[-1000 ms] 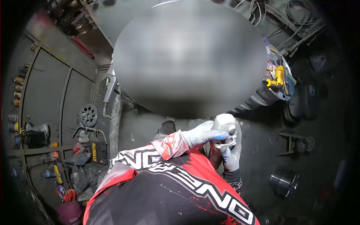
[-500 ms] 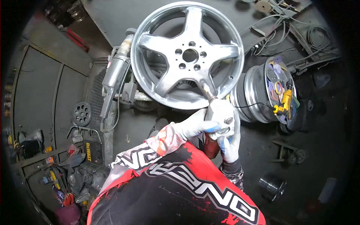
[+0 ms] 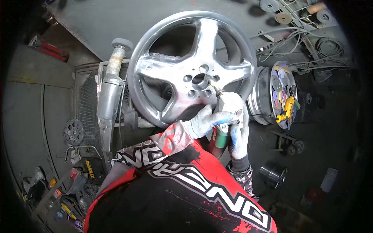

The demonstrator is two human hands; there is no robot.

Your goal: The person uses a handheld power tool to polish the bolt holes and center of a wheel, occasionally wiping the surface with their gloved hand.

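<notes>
A silver five-spoke wheel rim (image 3: 208, 42) stands upright in front of me, facing me. Both hands, in white and blue gloves, are closed on a power tool (image 3: 230, 103) with a pale head and a green and red body. My left hand (image 3: 205, 123) wraps its left side, thumb across the head. On the right side of the tool is my right hand (image 3: 239, 136). The tool's narrow shaft points up at the rim's hub, its yellowish tip beside the centre hole and a bolt hole. Whether the tip touches the metal I cannot tell.
A bench grinder (image 3: 108, 101) stands left of the rim. On the right, another rim (image 3: 264, 95) holds discs and a yellow power tool (image 3: 287, 110). Cables (image 3: 328, 46) and discs lie at the upper right. A DeWalt box (image 3: 93, 169) is lower left; a shiny cylinder (image 3: 274, 174) lies lower right.
The tool's tip has gone from the lower right spoke to beside the centre hole. The rim shows turned slightly, and the whole view has shifted. Both hands still hold the tool.
</notes>
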